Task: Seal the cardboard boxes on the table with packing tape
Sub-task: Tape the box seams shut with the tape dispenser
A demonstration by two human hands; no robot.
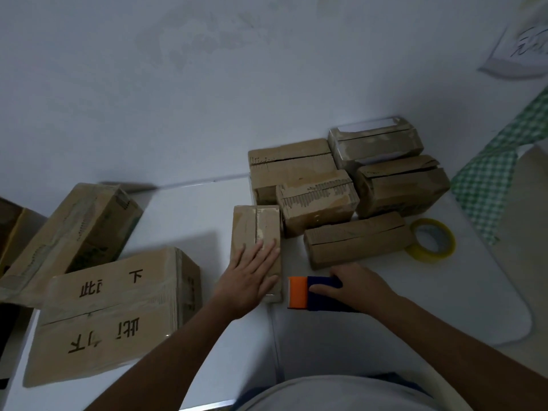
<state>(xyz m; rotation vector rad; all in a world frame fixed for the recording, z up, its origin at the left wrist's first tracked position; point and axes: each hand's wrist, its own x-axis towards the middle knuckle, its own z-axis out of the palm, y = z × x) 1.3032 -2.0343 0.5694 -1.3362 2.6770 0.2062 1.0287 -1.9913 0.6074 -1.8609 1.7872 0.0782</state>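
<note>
My left hand (255,275) presses flat, fingers straight, on the small cardboard box (256,232) at mid-worktop, likely light and easily dented, while my right hand (354,284) grips the tape dispenser (314,293) just beside it.

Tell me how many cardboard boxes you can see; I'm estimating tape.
8 in clear view: two large boxes at left, one under the left hand, five clustered at right. More may be cut off at the far-left edge.
</note>
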